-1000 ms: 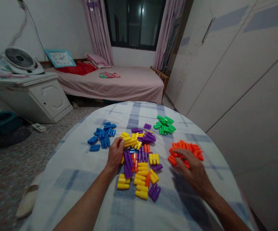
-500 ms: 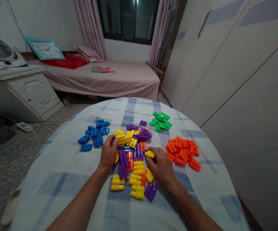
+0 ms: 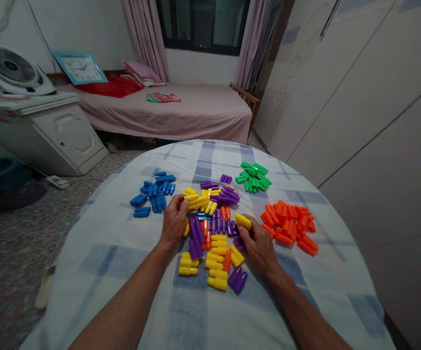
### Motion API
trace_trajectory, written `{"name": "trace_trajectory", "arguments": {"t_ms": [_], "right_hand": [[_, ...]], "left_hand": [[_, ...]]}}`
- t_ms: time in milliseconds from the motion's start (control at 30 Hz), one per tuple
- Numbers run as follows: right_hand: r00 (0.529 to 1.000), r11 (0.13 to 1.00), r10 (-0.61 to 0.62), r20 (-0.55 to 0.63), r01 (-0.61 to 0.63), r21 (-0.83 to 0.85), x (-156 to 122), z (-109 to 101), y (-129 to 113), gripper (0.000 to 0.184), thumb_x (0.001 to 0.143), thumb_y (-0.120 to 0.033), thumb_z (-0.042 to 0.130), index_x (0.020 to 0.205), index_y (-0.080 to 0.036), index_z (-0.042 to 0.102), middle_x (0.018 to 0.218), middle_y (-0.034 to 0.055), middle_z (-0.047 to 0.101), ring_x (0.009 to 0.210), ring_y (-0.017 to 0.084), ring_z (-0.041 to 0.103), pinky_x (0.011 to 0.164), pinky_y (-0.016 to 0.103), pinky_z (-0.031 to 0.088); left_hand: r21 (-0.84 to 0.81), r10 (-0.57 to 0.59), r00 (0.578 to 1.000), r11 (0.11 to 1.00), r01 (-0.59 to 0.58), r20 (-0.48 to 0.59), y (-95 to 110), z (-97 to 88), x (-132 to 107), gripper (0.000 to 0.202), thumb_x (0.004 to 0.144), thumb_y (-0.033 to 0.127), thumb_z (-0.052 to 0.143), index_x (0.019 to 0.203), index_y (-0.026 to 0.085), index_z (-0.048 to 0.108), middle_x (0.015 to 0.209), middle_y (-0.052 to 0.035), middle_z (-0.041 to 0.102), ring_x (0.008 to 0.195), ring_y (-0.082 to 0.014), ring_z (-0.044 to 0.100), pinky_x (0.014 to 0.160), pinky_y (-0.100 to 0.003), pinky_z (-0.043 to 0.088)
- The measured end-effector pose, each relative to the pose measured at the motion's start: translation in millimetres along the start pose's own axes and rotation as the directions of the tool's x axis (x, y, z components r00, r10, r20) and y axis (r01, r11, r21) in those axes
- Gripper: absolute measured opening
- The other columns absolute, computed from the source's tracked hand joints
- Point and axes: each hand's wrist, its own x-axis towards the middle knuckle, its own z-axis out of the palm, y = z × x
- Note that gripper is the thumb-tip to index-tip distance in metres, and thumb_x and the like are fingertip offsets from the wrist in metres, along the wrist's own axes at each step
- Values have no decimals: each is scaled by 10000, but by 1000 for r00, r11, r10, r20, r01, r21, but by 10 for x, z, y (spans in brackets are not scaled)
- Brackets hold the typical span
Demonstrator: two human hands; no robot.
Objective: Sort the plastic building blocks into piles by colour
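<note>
The right hand [image 3: 259,242] grips a rounded yellow plastic piece [image 3: 243,221] at the right edge of a mixed-colour heap of plastic pieces [image 3: 218,251]. The left hand [image 3: 174,221] grasps glossy yellow plastic pieces [image 3: 193,201] at the heap's left side. Blue plastic pieces [image 3: 155,194] lie left, green plastic pieces [image 3: 253,177] far, orange plastic pieces [image 3: 289,223] right.

glossy yellow piece [image 3: 243,221], slightly tilted, just beside purple pieces [image 3: 231,227].
</note>
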Motion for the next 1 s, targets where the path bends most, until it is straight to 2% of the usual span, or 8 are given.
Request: {"name": "trace_trajectory", "arguments": {"t_ms": [133, 267, 400, 500, 633, 767, 867, 1000], "right_hand": [[1000, 1000, -1, -23, 1, -13, -8, -17, -20, 300, 880, -379, 437, 1031, -176, 598, 920, 48, 650, 833, 175, 590, 762, 302, 451], [986, 986, -166, -10, 165, -14, -12, -9, -18, 244, 859, -307, 472, 1034, -185, 589, 980, 56, 629, 911, 181, 573, 812, 311, 450], [955, 955, -295, 4, 295, -21, -5, -1, -12, 285, 831, -249, 506, 1108, -205, 553, 1057, 68, 603, 986, 193, 548, 849, 341, 445], [919, 919, -394, 16, 394, -25, -15, -31, -42, 244, 817, -234, 531, 1057, -215, 571, 1073, 70, 601, 1039, 205, 523, 906, 379, 414], [850, 858, -492, 190, 510, -59, -75, -126, -159, 93, 794, -256, 577, 873, -216, 604, 978, 54, 628, 1051, 219, 514, 926, 398, 373], [765, 804, -466, 445, 576, -148, -151, -224, -289, 239, 734, -353, 656, 924, -212, 618, 948, 59, 633, 980, 232, 525, 883, 405, 359], [758, 777, -428, 493, 587, -228, -171, -255, -330, 328, 728, -404, 664, 989, -211, 614, 977, 73, 629, 982, 242, 513, 879, 413, 341], [765, 774, -404, 501, 578, -258, -157, -244, -309, 310, 761, -409, 635, 1003, -217, 610, 987, 76, 625, 1001, 247, 500, 881, 409, 336]], "left_hand": [[-7, 8, 1000, 1000, -9, -10, -13, 5, -4, 207, 870, 321, 440, 939, 173, 566, 894, -16, 617, 852, -153, 589, 778, -257, 454], [7, 3, 1000, 1000, -3, 3, -67, 6, 3, 223, 871, 337, 437, 945, 176, 572, 888, -20, 612, 853, -159, 582, 779, -269, 458], [13, 3, 1000, 1000, -3, 6, -115, 11, 14, 242, 869, 352, 435, 964, 178, 575, 895, -25, 614, 860, -162, 582, 776, -274, 466], [13, 18, 999, 1000, -19, 26, -118, 14, 20, 241, 868, 344, 434, 977, 180, 572, 919, -26, 621, 877, -161, 586, 787, -275, 471], [27, 57, 998, 998, -58, 35, -105, 14, 26, 225, 866, 319, 432, 974, 177, 570, 930, -24, 626, 875, -154, 588, 807, -273, 468], [23, 57, 998, 998, -57, 26, -101, 21, 23, 195, 859, 313, 437, 921, 179, 564, 874, -6, 614, 812, -135, 590, 762, -245, 477], [-43, 8, 999, 999, -6, 42, -110, 33, 18, 189, 857, 330, 435, 910, 185, 543, 862, 4, 601, 725, -119, 594, 643, -215, 488], [-58, -34, 998, 998, 36, 50, -124, 41, 17, 192, 851, 340, 440, 904, 184, 539, 823, 17, 593, 591, -92, 579, 551, -198, 465]]}}
